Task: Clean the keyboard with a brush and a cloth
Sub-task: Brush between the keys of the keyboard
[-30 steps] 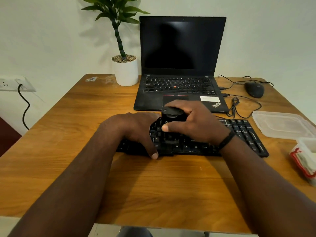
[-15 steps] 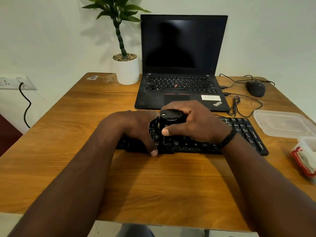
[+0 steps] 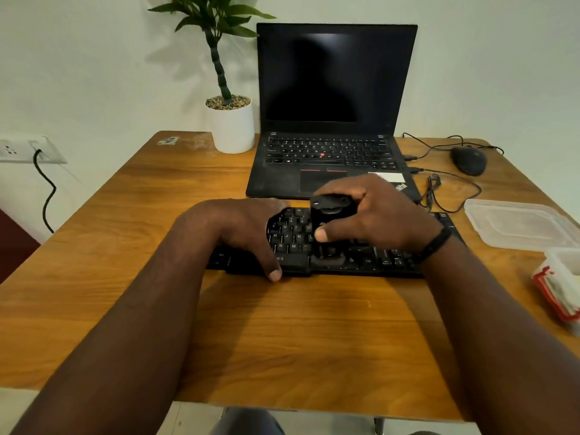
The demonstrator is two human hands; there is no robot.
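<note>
Since the earlier frames the brush (image 3: 329,227) has been carried a little to the right along the keys, so that more of the letter rows is uncovered between the two hands, while the left hand has been kept at the same spot. The brush, a black upright tool with a rounded cap, is gripped by the right hand (image 3: 376,218): the fingers are curled over its top and far side, and the thumb is pressed against its near side. Its lower end (dark against dark keys, so the bristles cannot be made out) is set down near the bottom row of the keyboard (image 3: 292,237).

The keyboard, black, is laid across the wooden table (image 3: 282,334), just in front of an open laptop (image 3: 332,120) whose screen is dark. It is steadied by the left hand (image 3: 238,227), which is laid over its left half with the thumb hooked down over the front edge; the other fingers are hidden behind the hand. A dark band is worn on the right wrist.

A potted plant (image 3: 230,120) is placed left of the laptop, a wired mouse (image 3: 469,160) to its right. A clear plastic lid (image 3: 514,222) and a container with red trim (image 3: 561,293) are seen at the right edge.
</note>
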